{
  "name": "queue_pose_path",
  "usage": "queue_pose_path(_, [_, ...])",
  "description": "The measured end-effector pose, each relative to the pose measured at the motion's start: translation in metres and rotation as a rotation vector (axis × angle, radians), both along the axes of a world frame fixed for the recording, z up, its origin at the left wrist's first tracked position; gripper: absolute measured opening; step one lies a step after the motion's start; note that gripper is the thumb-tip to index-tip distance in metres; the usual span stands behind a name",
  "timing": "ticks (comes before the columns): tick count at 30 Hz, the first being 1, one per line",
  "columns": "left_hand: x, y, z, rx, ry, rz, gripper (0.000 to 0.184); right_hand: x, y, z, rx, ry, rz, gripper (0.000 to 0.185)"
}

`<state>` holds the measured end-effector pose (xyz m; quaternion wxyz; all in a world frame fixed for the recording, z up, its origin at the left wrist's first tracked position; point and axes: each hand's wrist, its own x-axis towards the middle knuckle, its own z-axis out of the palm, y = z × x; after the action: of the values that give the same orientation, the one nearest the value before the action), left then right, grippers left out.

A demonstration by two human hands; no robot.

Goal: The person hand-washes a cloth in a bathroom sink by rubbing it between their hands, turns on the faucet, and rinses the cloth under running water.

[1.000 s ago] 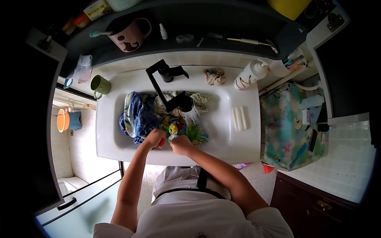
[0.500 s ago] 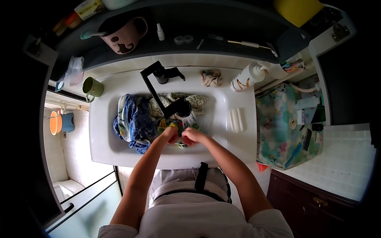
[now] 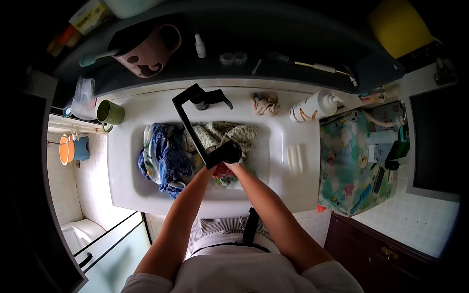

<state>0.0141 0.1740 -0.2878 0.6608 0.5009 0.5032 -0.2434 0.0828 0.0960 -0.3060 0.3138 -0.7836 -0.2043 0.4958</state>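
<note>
Both hands are over the sink [image 3: 293,127], under the black faucet [image 3: 188,128], whose head hides most of their fingers. Between my left hand [image 3: 210,169] and my right hand [image 3: 236,167] is a bunched red and green patterned cloth [image 3: 225,177], wet and partly in the basin. It appears gripped from both sides, though the fingertips are out of sight. To the left lies a blue checked garment [image 3: 168,151] with a white patterned part. Behind the hands, a pale cloth with dark specks [image 3: 207,134] is heaped against the basin's far wall.
A green mug [image 3: 111,112] stands at the sink's back left corner. Along the back right are a crumpled cloth [image 3: 266,103] and a white pump bottle [image 3: 312,106]; a white soap bar [image 3: 295,159] lies on the right ledge. A dark shelf [image 3: 210,71] overhangs the back.
Both hands have moved slightly away from my body, in under the faucet head, with the red and green cloth between them. The camera view has shifted a little.
</note>
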Motion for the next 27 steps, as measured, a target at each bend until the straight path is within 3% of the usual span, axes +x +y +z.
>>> queue_pose_path(2, [-0.001, -0.004, 0.005, 0.06, 0.025, 0.02, 0.085, 0.0, 0.008, -0.012, 0.192, -0.15, -0.086, 0.035])
queue_pose_path(3, [-0.007, -0.005, 0.004, 0.018, -0.05, 0.121, 0.074, 0.001, 0.009, -0.017, 0.289, -0.231, -0.131, 0.033])
queue_pose_path(4, [-0.011, -0.011, 0.003, 0.181, -0.121, 0.207, 0.064, 0.004, 0.008, -0.022, 0.387, -0.315, -0.173, 0.031])
queue_pose_path(5, [-0.018, -0.018, 0.003, 0.346, -0.19, 0.295, 0.054, 0.005, 0.001, -0.026, 0.293, -0.07, -0.351, 0.032])
queue_pose_path(7, [-0.04, -0.024, 0.007, 1.094, -0.191, 0.061, 0.033, 0.001, -0.023, -0.023, 0.09, 0.437, -0.688, 0.034])
queue_pose_path(8, [-0.05, -0.018, 0.017, 0.943, -0.136, 0.033, 0.026, 0.001, -0.032, -0.015, 0.156, 0.466, -0.759, 0.034])
queue_pose_path(9, [-0.055, -0.024, 0.037, 1.236, -0.247, 0.086, 0.031, 0.001, -0.039, 0.003, 0.225, 0.496, -0.827, 0.033])
queue_pose_path(11, [-0.061, -0.022, 0.04, 1.277, -0.225, 0.076, 0.041, 0.0, -0.057, -0.005, 0.274, 0.56, -0.863, 0.032])
queue_pose_path(14, [-0.056, -0.017, 0.033, 1.202, -0.045, -0.28, 0.049, -0.011, -0.085, 0.0, 0.371, 0.606, -0.916, 0.03])
queue_pose_path(17, [-0.048, 0.005, 0.012, 0.784, -0.118, -0.456, 0.05, -0.03, -0.11, 0.021, 0.281, 0.458, -0.93, 0.03])
queue_pose_path(18, [-0.046, 0.005, 0.031, 0.611, -0.134, -0.354, 0.046, -0.03, -0.116, 0.023, 0.309, 0.457, -0.919, 0.029])
queue_pose_path(21, [-0.043, -0.015, 0.051, 0.703, -0.219, -0.36, 0.034, -0.022, -0.127, 0.037, 0.394, 0.428, -0.87, 0.027])
queue_pose_path(23, [-0.039, -0.033, 0.043, 0.941, -0.397, -0.583, 0.028, -0.009, -0.12, 0.076, 0.446, 0.361, -0.82, 0.026])
queue_pose_path(27, [-0.035, -0.067, 0.068, 0.955, -0.488, -0.843, 0.031, 0.014, -0.098, 0.126, 0.556, 0.357, -0.488, 0.029])
